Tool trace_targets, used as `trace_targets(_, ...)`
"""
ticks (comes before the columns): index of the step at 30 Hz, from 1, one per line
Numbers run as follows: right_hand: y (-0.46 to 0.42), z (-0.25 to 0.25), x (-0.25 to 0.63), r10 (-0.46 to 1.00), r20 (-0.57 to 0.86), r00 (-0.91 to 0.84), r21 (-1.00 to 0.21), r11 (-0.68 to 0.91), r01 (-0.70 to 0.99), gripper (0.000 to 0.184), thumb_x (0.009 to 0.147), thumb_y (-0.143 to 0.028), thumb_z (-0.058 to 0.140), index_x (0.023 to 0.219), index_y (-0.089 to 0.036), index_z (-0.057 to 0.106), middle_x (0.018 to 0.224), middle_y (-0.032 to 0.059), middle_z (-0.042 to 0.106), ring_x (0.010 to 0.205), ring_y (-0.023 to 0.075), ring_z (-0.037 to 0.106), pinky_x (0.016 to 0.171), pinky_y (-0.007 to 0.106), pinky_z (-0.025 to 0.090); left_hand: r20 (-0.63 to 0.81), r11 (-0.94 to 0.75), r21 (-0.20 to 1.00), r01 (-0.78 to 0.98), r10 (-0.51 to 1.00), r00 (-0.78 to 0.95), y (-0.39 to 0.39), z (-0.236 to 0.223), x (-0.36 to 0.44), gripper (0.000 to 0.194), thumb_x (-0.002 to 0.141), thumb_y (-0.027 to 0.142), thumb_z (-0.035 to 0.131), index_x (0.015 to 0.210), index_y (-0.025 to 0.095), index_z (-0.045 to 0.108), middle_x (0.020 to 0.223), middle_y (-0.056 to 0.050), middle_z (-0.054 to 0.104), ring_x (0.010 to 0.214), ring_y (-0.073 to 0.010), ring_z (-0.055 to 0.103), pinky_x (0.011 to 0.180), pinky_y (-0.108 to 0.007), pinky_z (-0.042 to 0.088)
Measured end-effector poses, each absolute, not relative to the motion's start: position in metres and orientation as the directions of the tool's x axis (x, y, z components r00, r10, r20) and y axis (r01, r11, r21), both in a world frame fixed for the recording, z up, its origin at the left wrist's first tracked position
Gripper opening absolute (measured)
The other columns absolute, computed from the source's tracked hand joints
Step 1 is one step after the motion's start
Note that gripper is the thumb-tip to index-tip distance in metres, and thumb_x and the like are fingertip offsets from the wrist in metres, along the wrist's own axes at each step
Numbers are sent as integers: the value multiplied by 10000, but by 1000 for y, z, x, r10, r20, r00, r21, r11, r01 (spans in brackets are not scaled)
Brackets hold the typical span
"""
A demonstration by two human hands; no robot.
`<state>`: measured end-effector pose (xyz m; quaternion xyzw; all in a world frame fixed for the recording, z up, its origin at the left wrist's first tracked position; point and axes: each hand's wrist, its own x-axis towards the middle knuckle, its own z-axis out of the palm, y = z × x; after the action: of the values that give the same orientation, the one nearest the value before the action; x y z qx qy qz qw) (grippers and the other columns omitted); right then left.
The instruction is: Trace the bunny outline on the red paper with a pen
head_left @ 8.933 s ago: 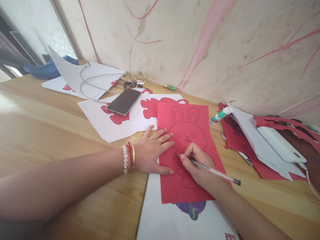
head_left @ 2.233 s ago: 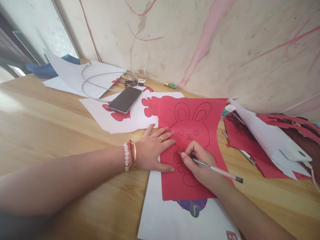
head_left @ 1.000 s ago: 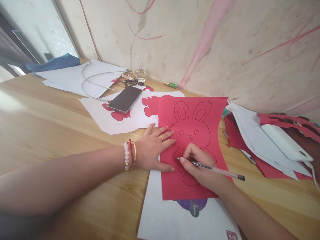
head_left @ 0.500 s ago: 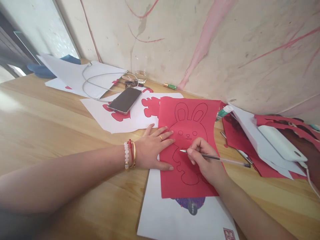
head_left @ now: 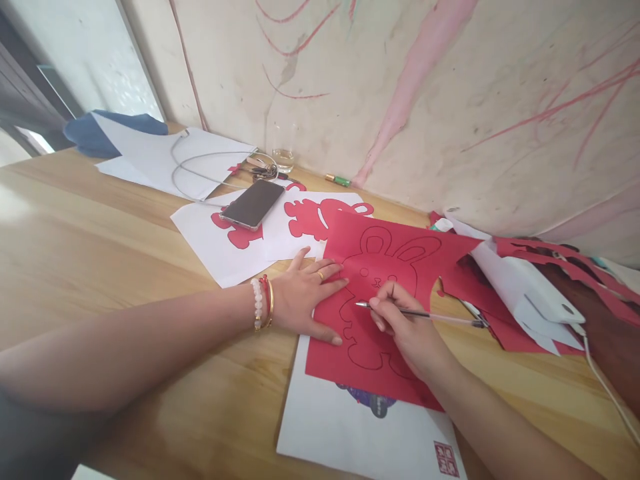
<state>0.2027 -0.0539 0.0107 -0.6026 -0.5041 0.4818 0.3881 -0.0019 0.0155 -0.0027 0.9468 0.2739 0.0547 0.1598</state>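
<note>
Tabletop (head_left: 215, 407), rabbit drawing (head_left: 365, 287) partly hidden

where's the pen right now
In the head view, the pen is right of centre, held in the right hand over the red paper, tip pointing left.

Soft, diffuse light of moderate strength lies over the tabletop (head_left: 200, 393), apparently from the left, where a pale glare (head_left: 13, 210) whitens the wood well away from the fingers (head_left: 331, 289) of the left hand (head_left: 295, 302). A faint shadow darkens the red paper (head_left: 373, 337) just below the fingers of the right hand (head_left: 417, 337). The pen (head_left: 435, 316) in those fingers is reasonably clear; the wall (head_left: 370, 73) beyond them looks hazy and low in contrast. Wide-angle distortion stretches the left forearm (head_left: 145, 350) behind its fingers, its near end dim and blurred.
</note>
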Motion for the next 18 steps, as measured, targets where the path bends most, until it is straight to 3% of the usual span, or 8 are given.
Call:
trace_targets(4, -69, 12, 200, 973, -214, 86, -956, -226, 185, 275, 863, -288, 542, 660, -221, 368, 531, -74, 385, 527, 110, 305, 529, 264, 238, 69, -795, 339, 504, 555, 829, 17, -4, -2, 882, 719, 741, 578, 1387, 180, 450, 1515, -166, 307, 1409, -338, 235, 1124, -600, -49)
trace_targets(10, -82, 13, 205, 972, -231, 48, -927, -235, 293, 251, 876, -302, 537, 681, -225, 398, 539, -67, 404, 518, 108, 330, 520, 259, 262, 84, -827, 337, 451, 503, 860, 16, -1, -2, 521, 857, 446, 555, 1319, 210, 515, 1452, -95, 440, 1401, -317, 267, 1109, -651, -25)
trace_targets(13, -72, 14, 210, 989, -147, -10, -931, -135, 338, 238, 867, -294, 553, 693, -230, 405, 539, -70, 417, 507, 107, 355, 504, 250, 279, 72, -834, 337, 437, 485, 871, 16, 0, -2, 539, 814, 343, 535, 1330, 192, 506, 1462, -89, 426, 1408, -339, 240, 1096, -683, -9)
trace_targets(18, -50, 7, 213, 992, -85, -91, -936, -48, 349, 216, 876, -279, 534, 715, -237, 397, 537, -76, 414, 495, 105, 361, 479, 235, 288, 48, -841, 327, 431, 471, 881, 17, 0, -4, 592, 781, 318, 500, 1359, 189, 476, 1494, -86, 378, 1424, -347, 192, 1095, -684, -13)
